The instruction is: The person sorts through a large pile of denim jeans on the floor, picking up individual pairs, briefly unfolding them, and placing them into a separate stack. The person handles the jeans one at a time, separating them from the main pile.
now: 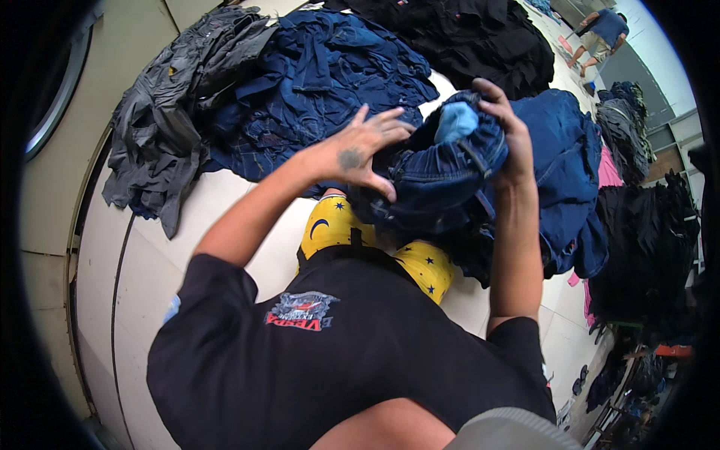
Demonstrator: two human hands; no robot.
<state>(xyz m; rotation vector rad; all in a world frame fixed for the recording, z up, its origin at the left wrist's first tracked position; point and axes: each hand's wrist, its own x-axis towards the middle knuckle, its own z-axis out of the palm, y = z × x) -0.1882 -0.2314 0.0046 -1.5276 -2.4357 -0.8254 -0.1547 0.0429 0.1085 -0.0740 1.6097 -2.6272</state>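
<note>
A pair of dark blue jeans is lifted in front of me, its elastic-looking waist gathered and turned upward. Light blue cloth shows inside the waist opening. My right hand grips the far right side of the waistband, thumb and fingers wrapped round the denim. At the left side of the garment, my left hand has its fingers spread, the thumb lying by the denim; whether it presses on the cloth I cannot tell.
Piles surround me: grey garments, blue denim, black clothes and more denim on the right. Further right are black cloth and pink cloth. Another person bends over at the far right. Pale floor tiles lie below.
</note>
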